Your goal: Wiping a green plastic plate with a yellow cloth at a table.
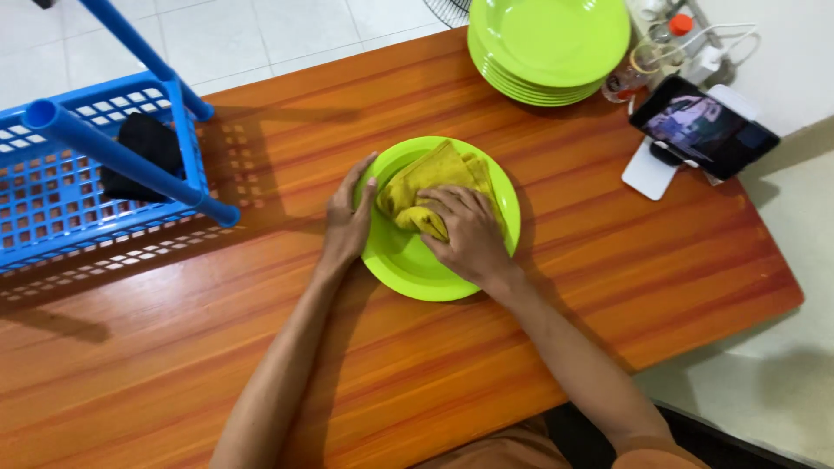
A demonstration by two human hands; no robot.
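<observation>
A green plate (408, 260) lies flat near the middle of the wooden table (608, 260). A folded yellow cloth (430, 178) rests in the plate's far half.

**Hands**
- The right hand (465, 234) lies palm down on the cloth. Its fingers are curled over the near fold and press it against the plate; the cloth is bunched under them.
- The left hand (347, 217) grips the plate's left rim, thumb inside the rim and fingers along the outer edge. It steadies the plate.

**Step in hand**
By the look of it, the plate is being wiped with the cloth. The cloth covers the far half only; the near half shows bare and glossy.

**Next move**
A further wipe would call for downward pressure from the right hand and a firm hold from the left, so that the plate does not slide or turn on the smooth tabletop.

**Surroundings**
- A stack of like green plates (547, 43) stands at the far edge, right of centre, well apart from the plate in use.
- A blue basket (61, 191) sits at the left, with a dark object (143, 148) inside.
- A phone (704, 126) leans on a white stand at the far right, just beside a small glass (638, 69).

**Not determinable**
- Whether the plate is wet or dry.
- The nature of the dark object in the basket.
- The basket and the stack are cut off by the frame edge.
- The right hand's fingertips are partly buried in the cloth.
</observation>
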